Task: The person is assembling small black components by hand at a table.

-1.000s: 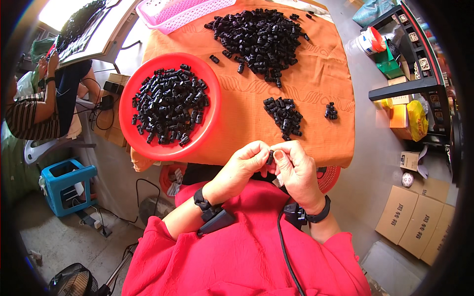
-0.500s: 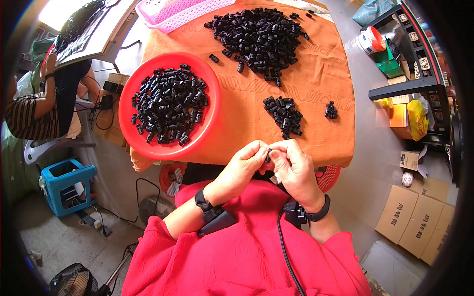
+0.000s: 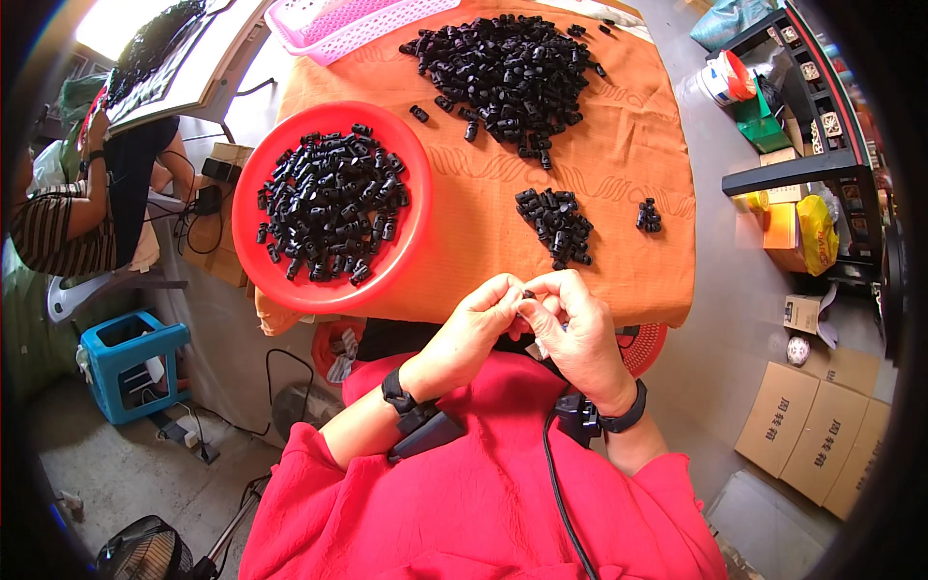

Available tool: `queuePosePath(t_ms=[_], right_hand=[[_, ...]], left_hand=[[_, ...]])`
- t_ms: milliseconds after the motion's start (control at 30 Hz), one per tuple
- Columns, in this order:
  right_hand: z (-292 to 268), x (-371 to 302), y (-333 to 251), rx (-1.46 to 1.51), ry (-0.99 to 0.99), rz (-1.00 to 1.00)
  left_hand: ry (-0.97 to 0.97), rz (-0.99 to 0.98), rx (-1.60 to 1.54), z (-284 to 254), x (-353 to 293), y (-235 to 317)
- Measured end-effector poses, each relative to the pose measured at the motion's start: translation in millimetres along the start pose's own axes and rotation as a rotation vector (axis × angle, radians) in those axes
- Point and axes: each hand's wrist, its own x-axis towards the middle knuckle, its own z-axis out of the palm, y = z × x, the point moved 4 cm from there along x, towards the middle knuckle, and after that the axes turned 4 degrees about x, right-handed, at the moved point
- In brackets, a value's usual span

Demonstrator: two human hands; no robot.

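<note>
My left hand (image 3: 480,317) and my right hand (image 3: 582,329) meet in front of the orange table edge, thumbs and fingers pinched together. Between the fingertips a bit of a small black plastic cord lock (image 3: 528,295) shows; the rest of it is covered. Left of my hands, a red basin (image 3: 418,232) holds many similar cord locks (image 3: 333,208). A small pile of cord locks (image 3: 556,227) lies just beyond my fingers, with a tiny cluster (image 3: 649,217) to its right. Farther back spreads a large heap of them (image 3: 503,82).
An orange cloth (image 3: 464,246) covers the table, with a pink plastic basket (image 3: 362,24) at its back left. Blue stool (image 3: 133,367) and fan (image 3: 145,551) stand at left, near a seated person (image 3: 72,227). Cardboard boxes (image 3: 817,435) lie on the right.
My right thumb and fingers have shifted slightly around the cord lock. My left hand stays nearly still, and the piles and basin look the same.
</note>
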Motion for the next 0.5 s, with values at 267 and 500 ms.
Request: queuePosePath(t_ms=[267, 500], right_hand=[[1.3, 0.0, 4.2, 0.08, 0.046, 0.013], [2.0, -0.1, 2.1, -0.01, 0.014, 0.013]], left_hand=[[-0.093, -0.026, -0.143, -1.5, 1.9, -5.5], [-0.029, -0.074, -0.147, 0.0, 0.9, -7.2]])
